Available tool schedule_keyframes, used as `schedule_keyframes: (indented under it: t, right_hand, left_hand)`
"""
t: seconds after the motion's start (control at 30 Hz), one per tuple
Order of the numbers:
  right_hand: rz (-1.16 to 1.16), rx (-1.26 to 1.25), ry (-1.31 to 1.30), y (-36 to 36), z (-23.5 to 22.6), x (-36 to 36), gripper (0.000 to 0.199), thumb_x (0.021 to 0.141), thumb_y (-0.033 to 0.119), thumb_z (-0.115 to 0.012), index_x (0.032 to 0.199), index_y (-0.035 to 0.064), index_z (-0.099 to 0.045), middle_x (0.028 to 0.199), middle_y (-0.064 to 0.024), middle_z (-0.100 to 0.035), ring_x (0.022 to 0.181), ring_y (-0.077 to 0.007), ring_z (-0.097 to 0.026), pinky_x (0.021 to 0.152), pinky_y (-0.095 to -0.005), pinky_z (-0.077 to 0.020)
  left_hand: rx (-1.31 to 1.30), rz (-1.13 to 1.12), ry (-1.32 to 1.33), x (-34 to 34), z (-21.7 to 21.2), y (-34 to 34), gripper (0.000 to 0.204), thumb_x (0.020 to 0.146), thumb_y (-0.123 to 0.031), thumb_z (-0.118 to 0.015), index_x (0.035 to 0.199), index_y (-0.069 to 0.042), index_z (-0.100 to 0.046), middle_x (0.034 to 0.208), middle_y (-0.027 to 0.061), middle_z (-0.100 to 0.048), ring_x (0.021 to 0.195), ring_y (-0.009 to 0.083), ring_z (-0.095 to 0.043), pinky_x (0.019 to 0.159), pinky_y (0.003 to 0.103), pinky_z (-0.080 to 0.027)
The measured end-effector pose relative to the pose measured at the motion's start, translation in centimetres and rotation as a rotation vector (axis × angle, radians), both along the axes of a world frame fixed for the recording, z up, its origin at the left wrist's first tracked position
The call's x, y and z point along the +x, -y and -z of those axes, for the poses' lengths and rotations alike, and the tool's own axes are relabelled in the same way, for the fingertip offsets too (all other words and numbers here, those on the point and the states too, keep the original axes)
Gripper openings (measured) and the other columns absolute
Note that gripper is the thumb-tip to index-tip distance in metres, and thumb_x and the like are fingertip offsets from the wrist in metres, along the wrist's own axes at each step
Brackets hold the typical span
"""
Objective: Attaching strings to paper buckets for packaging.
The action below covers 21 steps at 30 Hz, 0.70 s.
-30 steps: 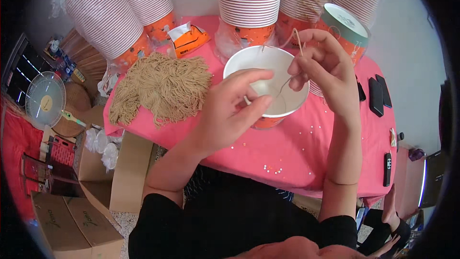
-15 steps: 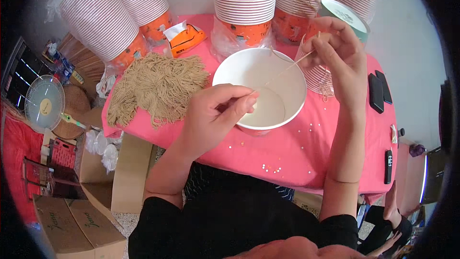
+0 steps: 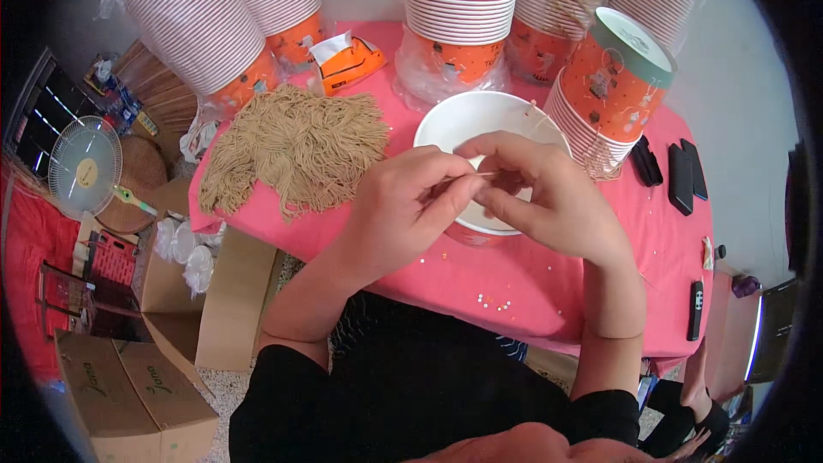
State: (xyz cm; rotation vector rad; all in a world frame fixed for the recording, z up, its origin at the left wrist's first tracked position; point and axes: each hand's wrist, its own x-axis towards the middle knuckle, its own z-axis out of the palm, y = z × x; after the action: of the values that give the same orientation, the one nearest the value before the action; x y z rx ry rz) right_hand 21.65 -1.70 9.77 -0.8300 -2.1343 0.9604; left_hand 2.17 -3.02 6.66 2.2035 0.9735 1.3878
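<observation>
My left hand (image 3: 407, 210) and my right hand (image 3: 549, 197) meet over a white paper bucket (image 3: 446, 120), fingertips almost touching. Both are closed in a pinch on a thin tan cord (image 3: 488, 174); only a short bit of it shows between them, the rest being hidden by my fingers. Small cord ends (image 3: 538, 111) stick up at the bucket's far right rim, behind my right hand. To the left of my hands lies a spread heap of tan cords (image 3: 296, 150).
Tall bucket stacks (image 3: 463, 0) line the back. An upturned orange bucket (image 3: 613, 86) tops a shorter stack at right. An orange tissue pack (image 3: 350, 69), phones (image 3: 681, 180), and a black handheld tool (image 3: 695, 310) lie on the pink cloth (image 3: 591, 309), with small scattered dots near the front.
My right hand has come down and left from its raised place, meeting my left hand, so the stretched cord between them is now short. The view has shifted slightly.
</observation>
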Motion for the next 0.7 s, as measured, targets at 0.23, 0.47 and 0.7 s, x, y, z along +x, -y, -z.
schedule_keyframes:
  t: [0.23, 0.47, 0.7]
  right_hand:
    - [0.007, -0.043, 0.008, -0.8, -0.3, 0.8, 0.007, 0.085, -0.003, -0.061, 0.091, -0.0025, -0.066, 0.072, -0.0009, -0.06, 0.064, -0.0038, -0.052, 0.057, -0.0207, -0.0423]
    - [0.039, 0.037, 0.208, -1.0, -0.3, 1.1, 0.006, 0.085, -0.002, -0.063, 0.088, -0.0014, -0.068, 0.068, -0.0013, -0.062, 0.059, -0.0043, -0.053, 0.053, -0.0212, -0.0433]
    - [0.065, 0.313, 0.283, -0.3, -0.4, 1.4, 0.008, 0.075, 0.0, -0.069, 0.082, 0.0019, -0.071, 0.073, -0.0094, -0.068, 0.059, -0.0194, -0.063, 0.056, -0.0287, -0.0486]
  left_hand:
    - [0.035, -0.024, -0.132, -2.2, 0.4, 0.1, 0.017, 0.081, -0.006, -0.068, 0.098, -0.004, -0.065, 0.093, 0.0066, -0.063, 0.071, 0.0203, -0.061, 0.061, 0.031, -0.049]
    - [0.244, 0.025, -0.352, -4.1, 3.0, -0.9, 0.019, 0.078, -0.006, -0.066, 0.097, -0.006, -0.066, 0.097, 0.0045, -0.063, 0.087, 0.0212, -0.063, 0.072, 0.032, -0.053]
    - [0.589, -0.089, -0.445, -3.2, 4.0, -0.5, 0.022, 0.068, -0.008, -0.068, 0.09, -0.009, -0.068, 0.095, 0.0033, -0.063, 0.082, 0.0183, -0.062, 0.061, 0.028, -0.053]
